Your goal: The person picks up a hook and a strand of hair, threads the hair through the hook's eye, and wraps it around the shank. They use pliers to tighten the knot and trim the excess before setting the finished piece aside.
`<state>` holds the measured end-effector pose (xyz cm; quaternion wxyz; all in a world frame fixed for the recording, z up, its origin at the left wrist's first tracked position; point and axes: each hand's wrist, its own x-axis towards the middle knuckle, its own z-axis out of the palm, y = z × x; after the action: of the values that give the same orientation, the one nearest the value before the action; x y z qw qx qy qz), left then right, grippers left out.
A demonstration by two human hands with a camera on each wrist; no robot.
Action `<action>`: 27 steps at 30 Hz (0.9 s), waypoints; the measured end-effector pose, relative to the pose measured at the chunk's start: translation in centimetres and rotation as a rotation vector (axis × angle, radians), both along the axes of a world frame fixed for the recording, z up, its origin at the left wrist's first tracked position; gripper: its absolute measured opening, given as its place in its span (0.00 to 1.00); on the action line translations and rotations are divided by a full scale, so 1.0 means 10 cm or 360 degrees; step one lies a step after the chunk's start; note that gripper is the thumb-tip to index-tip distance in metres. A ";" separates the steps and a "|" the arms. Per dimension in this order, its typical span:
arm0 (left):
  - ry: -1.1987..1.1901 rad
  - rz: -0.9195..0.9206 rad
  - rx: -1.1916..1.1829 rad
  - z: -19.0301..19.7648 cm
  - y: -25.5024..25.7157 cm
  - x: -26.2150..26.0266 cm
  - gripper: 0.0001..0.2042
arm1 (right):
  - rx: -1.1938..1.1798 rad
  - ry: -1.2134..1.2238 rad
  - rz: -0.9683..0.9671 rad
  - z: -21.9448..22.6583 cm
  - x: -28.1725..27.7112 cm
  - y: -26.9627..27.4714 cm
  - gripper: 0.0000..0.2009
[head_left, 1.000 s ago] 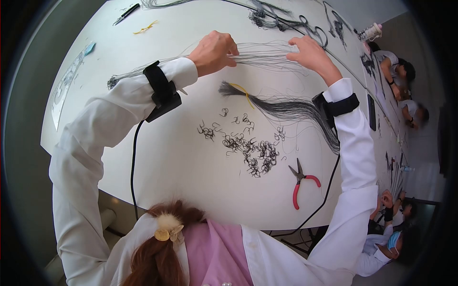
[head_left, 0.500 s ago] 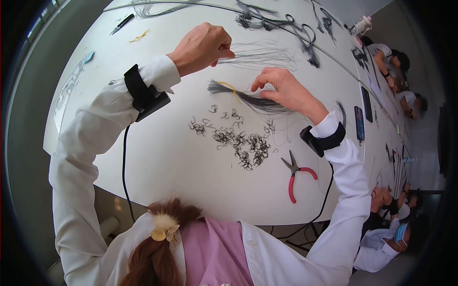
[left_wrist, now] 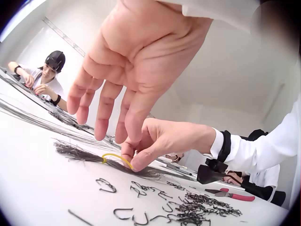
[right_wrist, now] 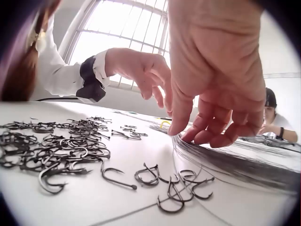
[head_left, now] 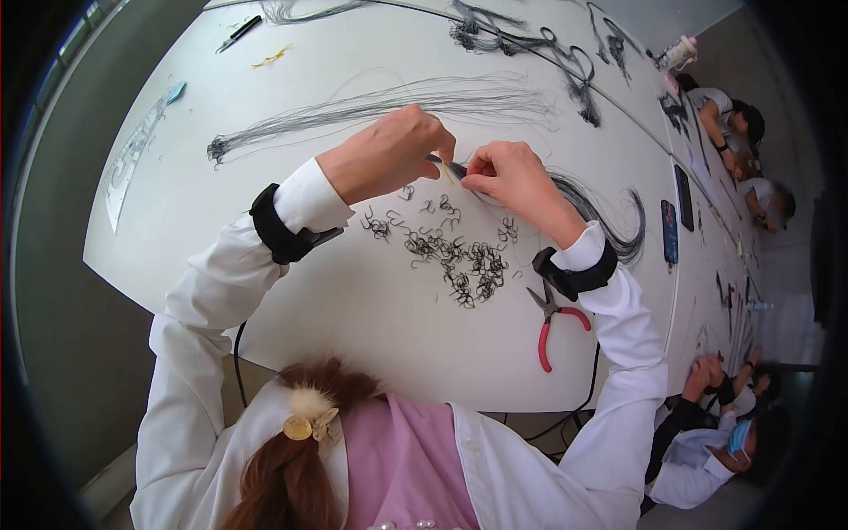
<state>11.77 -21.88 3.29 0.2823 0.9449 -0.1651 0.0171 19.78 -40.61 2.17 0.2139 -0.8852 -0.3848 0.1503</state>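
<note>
My left hand (head_left: 384,155) hovers over the cut end of a tied bundle of dark fishing line (left_wrist: 77,153), its fingers relaxed and pointing down in the left wrist view. My right hand (head_left: 526,181) has thumb and index finger pinched at the yellow tie (left_wrist: 113,156) around that bundle. From under the right hand the loose line (right_wrist: 235,162) trails off in a curve. A scattered pile of black fish hooks (head_left: 468,261) lies just nearer to me than both hands.
Pliers with red handles (head_left: 547,331) lie open by my right forearm. Beyond my hands stretches a second spread of line (head_left: 353,110) with hooks clumped at its left end. Phones (head_left: 668,231), a pen (head_left: 238,34) and yellow ties (head_left: 271,56) lie farther out. Other people sit at the right.
Both hands have come away from the spread of line and moved nearer to me, over the tied bundle. My right hand now pinches at its yellow tie.
</note>
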 end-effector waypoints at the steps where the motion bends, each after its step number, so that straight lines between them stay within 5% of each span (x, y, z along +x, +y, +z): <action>1: 0.0012 -0.0001 -0.0016 -0.06 0.00 0.01 0.11 | 0.0026 0.0061 -0.0078 -0.01 0.00 0.02 0.07; 8: -0.0128 -0.0015 -0.0120 -0.28 -0.08 0.08 0.13 | -0.0022 -0.0071 0.0004 -0.02 0.02 0.03 0.06; 13: -0.0249 0.0018 -0.0251 -0.31 -0.10 0.10 0.12 | 0.0289 0.0012 -0.0059 0.12 -0.01 -0.04 0.04; 18: 0.0152 -0.0058 -0.0313 -0.19 -0.07 0.11 0.08 | 0.0325 0.0064 -0.0128 0.18 -0.12 -0.06 0.03; 27: 0.0135 0.0031 -0.0487 -0.20 -0.02 0.19 0.04 | 0.0439 0.0146 -0.0239 0.17 -0.07 -0.11 0.04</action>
<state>13.63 -22.10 1.31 0.4296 0.8922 -0.1392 0.0048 19.04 -41.74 3.88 0.3613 -0.8660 -0.3243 0.1198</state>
